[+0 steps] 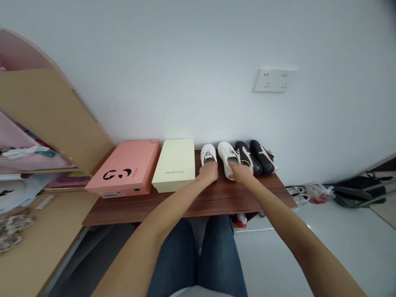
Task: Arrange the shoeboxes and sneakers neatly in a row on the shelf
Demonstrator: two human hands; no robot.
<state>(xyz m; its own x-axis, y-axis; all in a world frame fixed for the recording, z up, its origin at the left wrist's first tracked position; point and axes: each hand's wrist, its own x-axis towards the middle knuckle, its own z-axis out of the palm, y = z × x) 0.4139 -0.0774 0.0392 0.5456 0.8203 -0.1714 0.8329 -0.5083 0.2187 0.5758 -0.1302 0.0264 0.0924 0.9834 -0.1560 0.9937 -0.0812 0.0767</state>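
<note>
My left hand (208, 171) is closed on the heel of a white sneaker (208, 151), whose toe points to the wall. A second white sneaker (227, 150) stands a little to the right, and my right hand (240, 172) grips it at the heel. Both shoes are on the brown wooden bench top (225, 198); whether their soles press on it I cannot tell. Right beside the second sneaker is a pair of black shoes with pale stripes, the nearer black shoe (246, 154) partly behind my right hand and the other black shoe (262, 156) farther right.
On the bench's left part lie a pale yellow shoebox (175, 161) and a pink shoebox (126, 165). A wooden desk with shelves (62, 115) stands at the left. Other sneakers (300, 198), a plastic bag (318, 192) and a dark bag (359, 189) are on the floor at right.
</note>
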